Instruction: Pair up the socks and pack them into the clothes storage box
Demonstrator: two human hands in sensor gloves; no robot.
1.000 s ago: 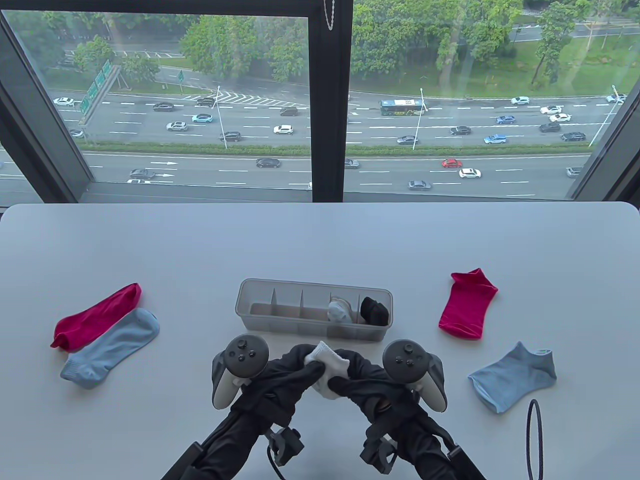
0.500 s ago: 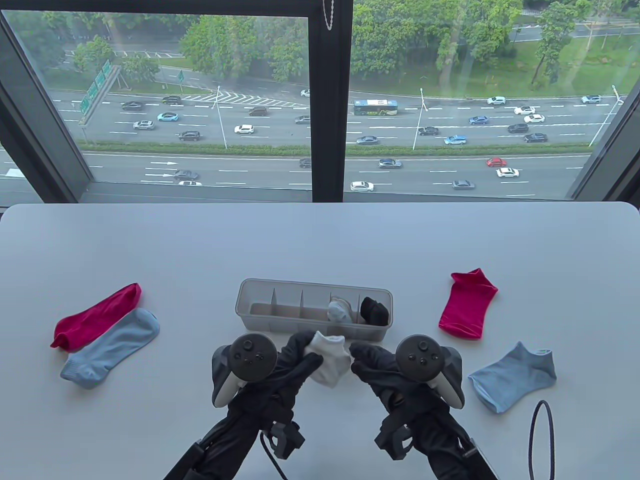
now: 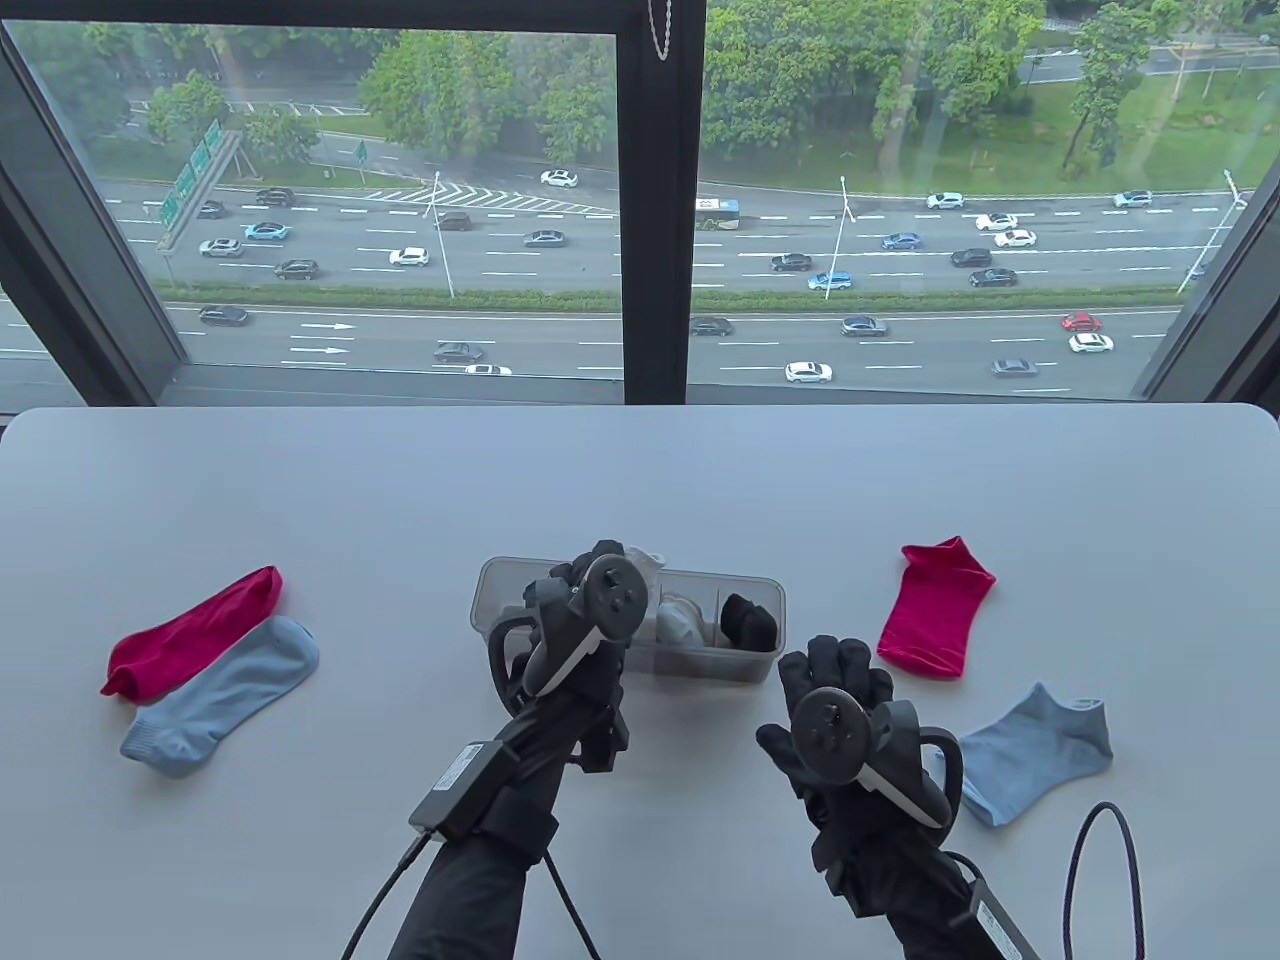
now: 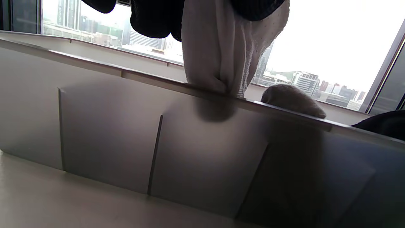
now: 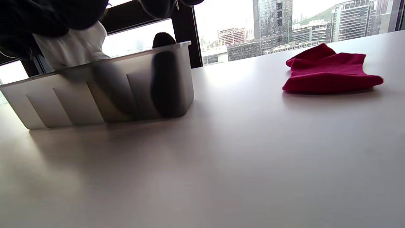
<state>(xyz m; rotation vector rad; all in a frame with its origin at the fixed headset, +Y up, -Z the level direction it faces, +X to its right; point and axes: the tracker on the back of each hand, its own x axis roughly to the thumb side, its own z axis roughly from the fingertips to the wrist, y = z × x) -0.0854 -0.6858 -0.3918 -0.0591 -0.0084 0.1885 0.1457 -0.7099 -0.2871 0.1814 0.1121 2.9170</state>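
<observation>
Since half a second ago, the left hand [image 3: 585, 625] has carried the white ribbed sock bundle [image 4: 227, 53] up over the frosted plastic storage box [image 3: 700, 660] at frame centre, fingers gripping it above a middle compartment. The right hand [image 3: 835, 700] rests relaxed, holding nothing, on the smooth pale surface [image 3: 640, 480] at lower right. No writing is legible.

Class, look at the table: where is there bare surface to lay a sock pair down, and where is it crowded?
Bare: the wide strip between the storage box and the window edge, and the near patch between the blue sock and the left hand. Crowded: around the right hand, with the red sock and light blue sock close by.
</observation>
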